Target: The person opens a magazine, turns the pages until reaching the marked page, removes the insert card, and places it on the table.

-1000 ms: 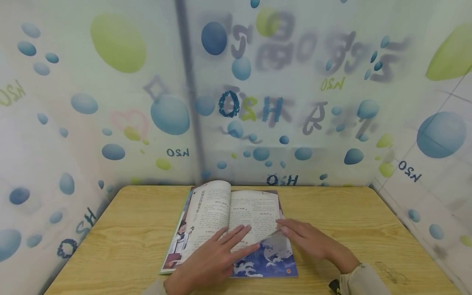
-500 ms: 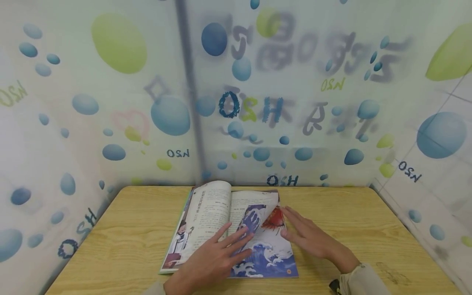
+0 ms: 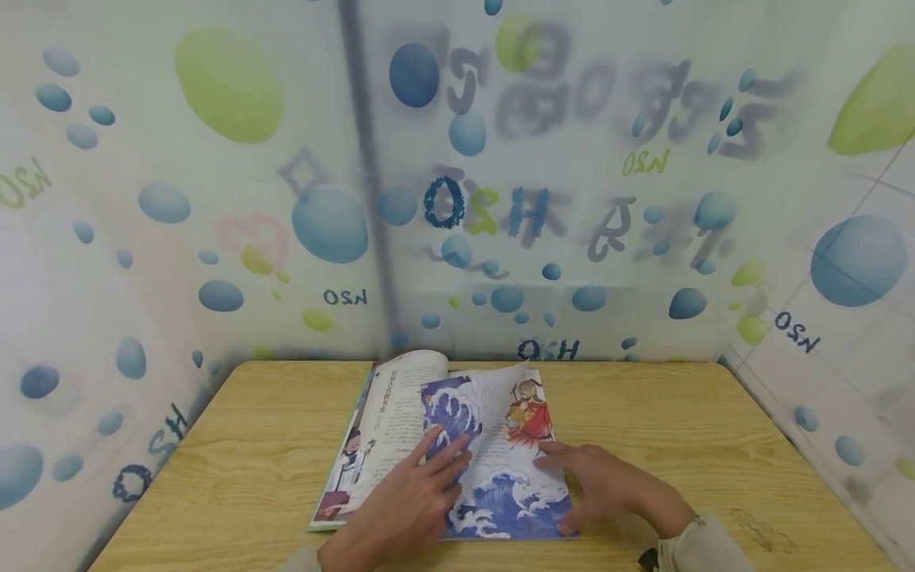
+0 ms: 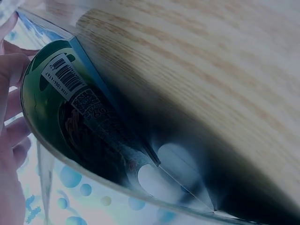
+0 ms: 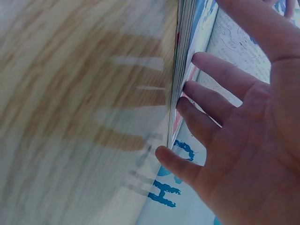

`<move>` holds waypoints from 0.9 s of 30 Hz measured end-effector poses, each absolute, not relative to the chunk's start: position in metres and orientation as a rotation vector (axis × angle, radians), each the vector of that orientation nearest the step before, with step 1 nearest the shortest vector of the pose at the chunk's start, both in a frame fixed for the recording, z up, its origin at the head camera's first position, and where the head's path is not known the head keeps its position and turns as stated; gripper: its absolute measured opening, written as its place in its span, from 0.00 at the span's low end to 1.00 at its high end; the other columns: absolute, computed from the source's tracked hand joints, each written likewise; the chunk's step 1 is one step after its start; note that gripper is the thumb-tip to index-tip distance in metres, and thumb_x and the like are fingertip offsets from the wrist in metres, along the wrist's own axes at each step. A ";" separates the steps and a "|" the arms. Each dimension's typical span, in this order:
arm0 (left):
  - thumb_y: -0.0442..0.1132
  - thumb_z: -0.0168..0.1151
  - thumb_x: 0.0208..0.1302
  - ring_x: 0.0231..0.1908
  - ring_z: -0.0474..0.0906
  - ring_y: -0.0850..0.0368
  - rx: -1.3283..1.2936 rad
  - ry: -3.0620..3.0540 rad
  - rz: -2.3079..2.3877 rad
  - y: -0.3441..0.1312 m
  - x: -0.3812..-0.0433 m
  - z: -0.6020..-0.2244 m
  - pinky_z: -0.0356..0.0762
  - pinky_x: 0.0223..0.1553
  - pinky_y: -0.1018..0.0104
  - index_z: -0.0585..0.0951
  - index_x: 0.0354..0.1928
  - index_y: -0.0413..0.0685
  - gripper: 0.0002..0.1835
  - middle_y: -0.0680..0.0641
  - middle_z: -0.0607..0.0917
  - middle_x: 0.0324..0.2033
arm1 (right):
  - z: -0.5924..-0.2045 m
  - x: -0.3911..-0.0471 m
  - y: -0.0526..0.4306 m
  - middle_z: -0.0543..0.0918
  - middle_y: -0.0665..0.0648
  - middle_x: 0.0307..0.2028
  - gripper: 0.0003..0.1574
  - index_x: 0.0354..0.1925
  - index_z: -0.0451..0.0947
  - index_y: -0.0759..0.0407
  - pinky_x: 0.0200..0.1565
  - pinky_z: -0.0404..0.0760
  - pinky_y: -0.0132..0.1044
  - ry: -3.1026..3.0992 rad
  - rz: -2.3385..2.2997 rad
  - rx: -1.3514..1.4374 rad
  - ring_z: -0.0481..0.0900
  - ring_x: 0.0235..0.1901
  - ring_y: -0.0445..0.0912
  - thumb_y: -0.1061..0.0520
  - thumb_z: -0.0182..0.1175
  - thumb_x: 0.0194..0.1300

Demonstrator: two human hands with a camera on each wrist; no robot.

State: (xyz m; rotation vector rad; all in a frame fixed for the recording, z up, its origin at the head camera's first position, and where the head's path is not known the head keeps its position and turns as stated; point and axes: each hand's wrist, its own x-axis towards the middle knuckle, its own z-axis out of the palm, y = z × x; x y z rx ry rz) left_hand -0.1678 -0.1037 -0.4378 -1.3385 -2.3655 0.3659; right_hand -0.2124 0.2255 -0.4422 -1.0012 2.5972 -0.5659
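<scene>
An open magazine (image 3: 398,457) lies on the table, its left pages arching up. One leaf (image 3: 449,401), printed with blue waves, is folded over toward the left. My left hand (image 3: 411,504) rests on this leaf with extended fingers. On the right page (image 3: 511,500) are a figure in red and more waves. My right hand (image 3: 608,481) is at that page's right edge, thumb low and fingertips over the paper. The left wrist view shows the curved cover with a barcode (image 4: 69,77). In the right wrist view the fingers (image 5: 206,101) are spread beside the page edges (image 5: 185,42).
The wood-grain table (image 3: 236,445) extends to both sides of the magazine. Behind it and at both sides stand pale walls (image 3: 572,238) with blue and green drops and mirrored lettering. A dark mark (image 3: 761,528) is on the table at right.
The leaf has swung from right to left under my left hand, uncovering the red figure and waves. My right hand has let go of the leaf and drawn down along the right edge.
</scene>
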 end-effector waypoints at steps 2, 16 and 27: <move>0.53 0.63 0.59 0.72 0.60 0.45 -1.325 -2.394 0.361 -0.103 -0.168 -0.437 0.51 0.70 0.39 0.88 0.42 0.56 0.14 0.47 0.79 0.63 | -0.442 -0.212 0.226 0.66 0.60 0.71 0.54 0.68 0.72 0.52 0.62 0.66 0.64 2.601 -0.560 -1.010 0.67 0.66 0.63 0.35 0.76 0.47; 0.52 0.61 0.58 0.66 0.70 0.47 -1.176 -2.542 0.382 -0.102 -0.166 -0.437 0.58 0.64 0.30 0.86 0.30 0.53 0.13 0.48 0.82 0.58 | -0.443 -0.214 0.223 0.68 0.60 0.70 0.56 0.67 0.73 0.53 0.62 0.68 0.62 2.606 -0.531 -0.993 0.66 0.68 0.60 0.32 0.76 0.44; 0.48 0.62 0.56 0.62 0.74 0.43 -0.941 -2.744 0.147 -0.106 -0.160 -0.437 0.75 0.46 0.33 0.85 0.40 0.45 0.16 0.41 0.80 0.58 | -0.443 -0.213 0.222 0.68 0.59 0.70 0.55 0.67 0.73 0.52 0.61 0.68 0.63 2.606 -0.533 -0.971 0.66 0.68 0.61 0.32 0.76 0.44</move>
